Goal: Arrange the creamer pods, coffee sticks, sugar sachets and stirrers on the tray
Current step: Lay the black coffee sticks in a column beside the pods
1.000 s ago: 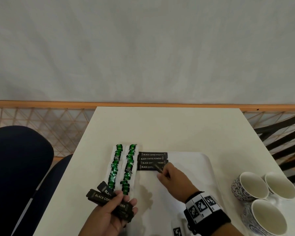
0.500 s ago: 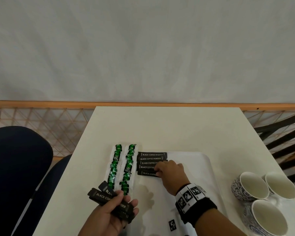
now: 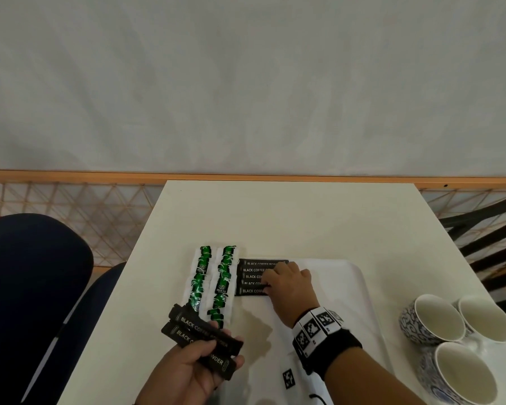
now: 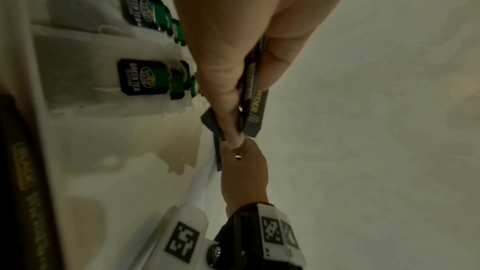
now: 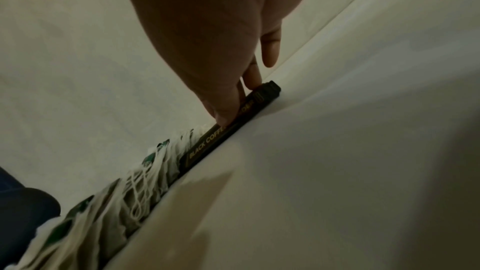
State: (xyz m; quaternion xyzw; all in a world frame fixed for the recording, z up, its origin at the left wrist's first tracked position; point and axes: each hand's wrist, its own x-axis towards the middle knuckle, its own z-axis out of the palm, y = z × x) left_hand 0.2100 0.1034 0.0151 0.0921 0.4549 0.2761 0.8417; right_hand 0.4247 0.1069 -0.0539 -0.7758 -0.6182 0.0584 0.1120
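A white tray lies on the table. Green tea bags sit in two columns at its left edge. Beside them, several black coffee sticks lie stacked in a row. My right hand rests over the right half of that row, and its fingertips press on the nearest stick. My left hand hovers at the near left, gripping a bundle of several more coffee sticks between thumb and fingers. No pods or stirrers are visible.
Three blue-patterned cups stand empty at the table's right edge. A dark blue chair is on the left. A marker tag lies near the front. The tray's right half and the far tabletop are bare.
My right hand laid one more stick at the near end of the row, then slid up over the sticks. The left hand stayed put with its bundle.
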